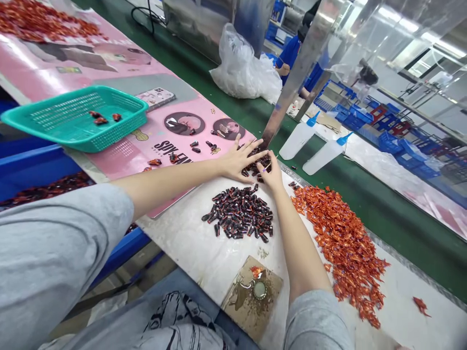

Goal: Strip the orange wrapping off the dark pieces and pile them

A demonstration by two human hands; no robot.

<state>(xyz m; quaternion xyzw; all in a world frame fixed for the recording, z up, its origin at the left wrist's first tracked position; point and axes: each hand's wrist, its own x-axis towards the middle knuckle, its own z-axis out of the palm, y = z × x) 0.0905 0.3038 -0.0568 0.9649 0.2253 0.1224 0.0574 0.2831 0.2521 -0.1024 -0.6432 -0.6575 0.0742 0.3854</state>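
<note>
**Dozens of dark wrapped pieces (237, 212) on a white work surface (204, 257)**

Pieces lie in a loose pile, with a smaller cluster (260, 164) beneath the hands. Left hand (239, 160): fingers spread apart, resting on the cluster. Right hand (272, 176): thumb and forefinger together on a thin pale stick (267, 167). Orange foil-wrapped pieces (343, 248) heap to the right; a teal plastic basket (73, 119) sits left.

Factory hall: a green conveyor belt (397, 223) runs lengthwise. Beyond it, blue plastic crates (404, 158) stand stacked under ceiling strip lights (441, 46), partly behind a transparent plastic screen (368, 34) on a steel post (306, 63).
</note>
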